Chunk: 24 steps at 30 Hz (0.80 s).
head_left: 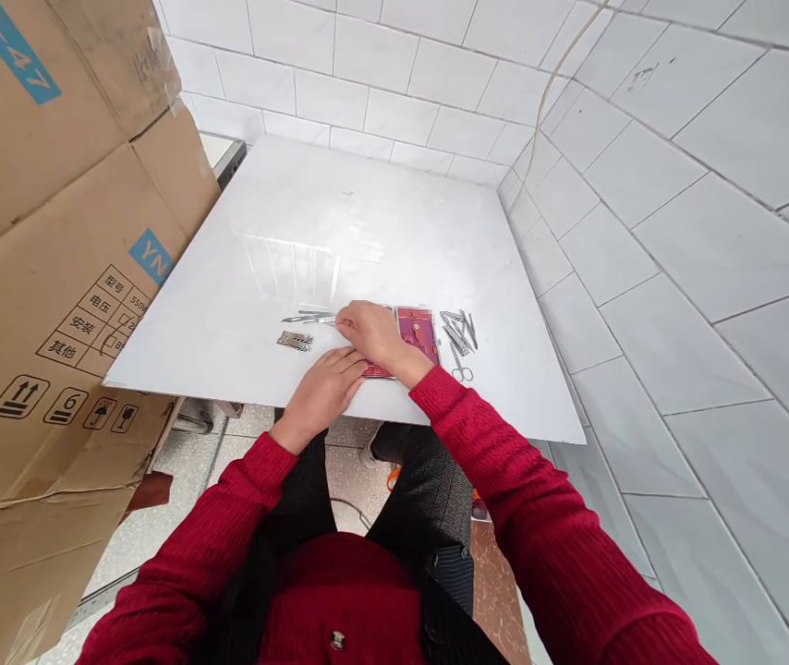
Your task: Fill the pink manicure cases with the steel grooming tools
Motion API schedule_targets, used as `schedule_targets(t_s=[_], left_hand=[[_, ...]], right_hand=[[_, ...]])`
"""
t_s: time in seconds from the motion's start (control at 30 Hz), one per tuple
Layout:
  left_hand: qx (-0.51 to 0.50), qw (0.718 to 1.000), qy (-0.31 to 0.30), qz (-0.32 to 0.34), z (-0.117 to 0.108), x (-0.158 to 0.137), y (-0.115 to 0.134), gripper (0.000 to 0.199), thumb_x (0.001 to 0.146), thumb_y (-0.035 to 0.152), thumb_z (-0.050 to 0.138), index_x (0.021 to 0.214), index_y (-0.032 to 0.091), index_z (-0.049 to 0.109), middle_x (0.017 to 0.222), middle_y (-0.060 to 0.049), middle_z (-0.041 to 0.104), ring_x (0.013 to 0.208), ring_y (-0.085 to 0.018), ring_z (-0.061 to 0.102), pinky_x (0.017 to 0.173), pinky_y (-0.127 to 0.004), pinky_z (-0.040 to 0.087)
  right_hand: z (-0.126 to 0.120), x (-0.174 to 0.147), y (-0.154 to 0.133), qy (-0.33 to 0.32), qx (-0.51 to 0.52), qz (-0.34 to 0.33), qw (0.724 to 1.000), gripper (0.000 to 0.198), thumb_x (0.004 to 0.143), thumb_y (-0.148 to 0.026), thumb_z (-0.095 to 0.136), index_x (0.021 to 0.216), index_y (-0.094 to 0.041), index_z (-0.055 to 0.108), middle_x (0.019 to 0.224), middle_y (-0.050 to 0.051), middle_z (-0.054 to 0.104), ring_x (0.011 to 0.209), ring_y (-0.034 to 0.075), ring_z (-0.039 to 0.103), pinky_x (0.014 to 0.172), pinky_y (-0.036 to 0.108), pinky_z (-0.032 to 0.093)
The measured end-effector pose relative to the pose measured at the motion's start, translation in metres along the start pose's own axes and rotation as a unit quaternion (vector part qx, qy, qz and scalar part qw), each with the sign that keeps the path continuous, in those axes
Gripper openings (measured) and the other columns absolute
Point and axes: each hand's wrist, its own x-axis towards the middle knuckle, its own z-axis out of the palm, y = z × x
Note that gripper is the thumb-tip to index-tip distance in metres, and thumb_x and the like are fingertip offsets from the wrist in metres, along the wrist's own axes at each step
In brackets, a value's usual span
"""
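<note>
A red manicure case (417, 325) lies unfolded on the white table, its left half mostly covered by my hands. My left hand (329, 383) rests with outstretched fingers at the case's lower left edge. Above it, my right hand (371, 332) reaches across the left half, fingers bent together and fingertips by the ends of some slim metal tools (308, 317). What those fingers hold, if anything, is hidden. Nail clippers (296, 341) lie left of the case. To its right are several metal manicure tools (459, 331) and small scissors (462, 371).
The white table (381, 231) meets tiled walls at the back and right. Large cardboard boxes (82, 212) stand close along its left side. A thin cable (540, 106) hangs down the wall corner. The table's front edge is just above my knees.
</note>
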Motion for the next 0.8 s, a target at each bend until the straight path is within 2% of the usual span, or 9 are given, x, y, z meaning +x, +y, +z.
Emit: schedule_targets(t_s=[0.23,0.43,0.67,0.8], left_hand=[[-0.008,1.000,0.009,-0.003,0.001,-0.002,0.000,0.035,0.103,0.022,0.048,0.134,0.019,0.063,0.136,-0.012,0.067,0.133,-0.027,0.057,0.113,-0.052,0.047],[-0.002,1.000,-0.007,-0.002,0.000,-0.002,0.000,0.033,0.102,0.020,0.048,0.131,0.016,0.064,0.137,-0.013,0.066,0.134,-0.026,0.056,0.116,-0.050,0.044],[0.004,1.000,-0.007,0.000,0.001,-0.003,-0.001,0.031,0.102,0.020,0.049,0.129,0.017,0.064,0.137,-0.012,0.066,0.134,-0.027,0.056,0.117,-0.050,0.044],[0.010,1.000,-0.008,0.001,0.001,-0.003,-0.001,0.030,0.103,0.022,0.048,0.128,0.019,0.065,0.136,-0.010,0.067,0.133,-0.027,0.057,0.115,-0.051,0.046]], right_hand=[[0.006,0.033,-0.010,-0.038,-0.076,-0.028,0.996,0.025,0.097,-0.016,0.051,0.092,-0.019,0.075,0.103,0.009,0.071,0.092,0.022,0.063,0.069,0.030,0.039],[0.016,0.040,-0.008,-0.065,-0.092,-0.018,0.993,0.023,0.095,-0.015,0.053,0.096,-0.019,0.075,0.103,0.009,0.074,0.088,0.023,0.065,0.069,0.031,0.041],[0.006,0.053,-0.017,-0.131,-0.104,-0.012,0.986,0.021,0.091,-0.010,0.053,0.089,-0.017,0.073,0.101,0.011,0.075,0.085,0.022,0.065,0.068,0.029,0.041],[0.004,0.052,-0.016,-0.119,-0.079,-0.029,0.989,0.020,0.092,-0.011,0.051,0.086,-0.017,0.070,0.100,0.011,0.074,0.084,0.021,0.064,0.069,0.029,0.041]])
